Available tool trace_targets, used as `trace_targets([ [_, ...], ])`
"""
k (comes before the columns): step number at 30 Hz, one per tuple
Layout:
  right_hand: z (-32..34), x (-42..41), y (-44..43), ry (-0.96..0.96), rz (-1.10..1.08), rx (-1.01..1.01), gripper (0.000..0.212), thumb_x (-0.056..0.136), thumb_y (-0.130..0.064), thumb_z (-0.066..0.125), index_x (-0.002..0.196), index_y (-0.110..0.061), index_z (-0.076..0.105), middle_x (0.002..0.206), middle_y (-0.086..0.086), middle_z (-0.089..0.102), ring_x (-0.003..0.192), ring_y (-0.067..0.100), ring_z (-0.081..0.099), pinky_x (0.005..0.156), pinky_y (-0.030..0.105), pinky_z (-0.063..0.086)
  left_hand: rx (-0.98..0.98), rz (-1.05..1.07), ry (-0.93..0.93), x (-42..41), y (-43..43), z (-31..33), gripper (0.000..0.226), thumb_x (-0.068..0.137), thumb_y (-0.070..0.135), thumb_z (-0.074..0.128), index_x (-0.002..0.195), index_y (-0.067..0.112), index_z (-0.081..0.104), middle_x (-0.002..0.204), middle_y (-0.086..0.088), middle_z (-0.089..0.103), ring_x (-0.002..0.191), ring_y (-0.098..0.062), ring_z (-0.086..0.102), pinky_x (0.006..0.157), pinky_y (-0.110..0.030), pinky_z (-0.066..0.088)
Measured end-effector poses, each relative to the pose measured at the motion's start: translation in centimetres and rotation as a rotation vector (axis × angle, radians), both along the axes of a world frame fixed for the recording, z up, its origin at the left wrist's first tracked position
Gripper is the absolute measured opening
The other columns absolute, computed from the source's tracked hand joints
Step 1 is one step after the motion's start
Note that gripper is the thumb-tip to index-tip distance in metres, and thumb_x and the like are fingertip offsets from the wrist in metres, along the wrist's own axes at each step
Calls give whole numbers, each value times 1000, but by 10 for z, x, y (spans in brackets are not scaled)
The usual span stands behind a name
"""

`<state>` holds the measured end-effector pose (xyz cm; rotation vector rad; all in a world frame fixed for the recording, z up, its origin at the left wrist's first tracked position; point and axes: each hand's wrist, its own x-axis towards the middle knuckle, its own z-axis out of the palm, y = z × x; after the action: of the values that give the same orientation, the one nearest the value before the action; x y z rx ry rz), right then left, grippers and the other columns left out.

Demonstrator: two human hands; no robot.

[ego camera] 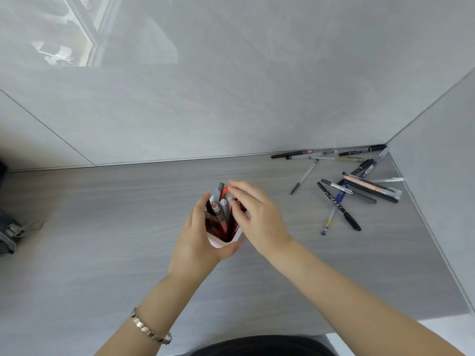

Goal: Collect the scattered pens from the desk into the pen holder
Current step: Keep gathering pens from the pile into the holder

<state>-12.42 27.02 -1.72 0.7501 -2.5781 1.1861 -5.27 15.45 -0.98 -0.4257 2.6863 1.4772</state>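
A white pen holder [218, 242] stands in the middle of the grey desk, filled with several pens [220, 206]. My left hand [198, 235] is wrapped around the holder's left side and front. My right hand [253, 214] hovers over the holder's right rim, its fingertips resting on the tops of the pens inside; whether it pinches one I cannot tell. Several loose pens [359, 186] lie scattered at the desk's far right corner, including a black marker [339, 206] and a blue-tipped pen [327, 222].
Grey walls close the desk at the back and on the right [437, 155]. More pens line the back edge [318, 153]. A dark bag with a zipper [12, 235] sits at the left edge. The desk's front edge [385, 322] runs bottom right.
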Motion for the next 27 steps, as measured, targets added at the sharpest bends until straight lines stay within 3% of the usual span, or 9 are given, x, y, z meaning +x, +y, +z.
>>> trace_targets([
  [4, 0, 5, 10, 81, 131, 126, 32, 93, -22, 45, 107, -2, 66, 118, 12, 67, 104, 16, 56, 93, 30, 43, -2, 2, -5, 0, 0, -1, 104, 55, 32, 85, 137, 30, 21, 131, 1, 48, 116, -12, 48, 89, -22, 39],
  [7, 13, 5, 34, -41, 232, 78, 31, 89, -22, 48, 111, -7, 64, 118, 0, 63, 120, 14, 44, 104, 23, 32, 3, 24, -5, 2, 0, -1, 102, 56, 30, 84, 135, 33, 22, 130, 4, 48, 111, -8, 48, 87, -22, 38],
  [10, 10, -9, 80, -137, -72, 46, 29, 85, -20, 54, 109, -7, 64, 114, 0, 61, 113, 14, 48, 101, 13, 29, 6, 36, -20, 2, 1, -1, 100, 59, 26, 83, 136, 35, 20, 132, 7, 45, 108, -4, 44, 88, -22, 35],
  [14, -27, -42, 149, -480, -653, 407, 39, 83, -19, 62, 115, 2, 54, 116, 27, 56, 112, 39, 47, 96, 41, 39, -20, 52, -19, 2, 4, -3, 101, 59, 27, 83, 136, 35, 19, 133, 9, 43, 115, -8, 44, 88, -24, 34],
  [17, -45, -47, 165, -725, -773, 592, 42, 85, -29, 59, 109, 5, 52, 115, 29, 58, 110, 41, 52, 89, 44, 45, -27, 46, -19, 2, 6, -1, 101, 59, 25, 83, 137, 32, 19, 127, 10, 43, 110, -5, 42, 88, -23, 33],
  [21, -52, -44, 154, -860, -666, 491, 20, 85, -18, 56, 90, 2, 59, 86, 23, 65, 84, 39, 65, 66, 34, 47, -27, 34, -24, 1, 7, 2, 101, 59, 24, 83, 137, 29, 20, 124, 8, 43, 107, -5, 42, 89, -23, 33],
  [23, -49, -42, 149, -926, -567, 446, 13, 82, -13, 59, 74, -3, 58, 76, 19, 59, 77, 37, 63, 65, 34, 49, -29, 31, -29, 1, 7, 1, 101, 59, 24, 83, 137, 30, 20, 128, 5, 45, 110, -8, 43, 90, -23, 34],
  [25, -37, -35, 140, -1016, -441, 215, 23, 83, -5, 58, 60, -7, 52, 69, 18, 59, 62, 31, 61, 63, 31, 56, -26, 35, -32, 1, 6, -1, 102, 58, 25, 83, 137, 32, 19, 132, 3, 45, 115, -11, 44, 91, -24, 34],
  [27, -17, -26, 124, -989, -330, -40, 20, 84, 0, 57, 66, -8, 53, 65, 13, 62, 49, 17, 58, 51, 21, 53, -26, 37, -28, 1, 5, -1, 102, 58, 25, 84, 137, 33, 19, 132, 4, 45, 118, -13, 45, 91, -24, 34],
])
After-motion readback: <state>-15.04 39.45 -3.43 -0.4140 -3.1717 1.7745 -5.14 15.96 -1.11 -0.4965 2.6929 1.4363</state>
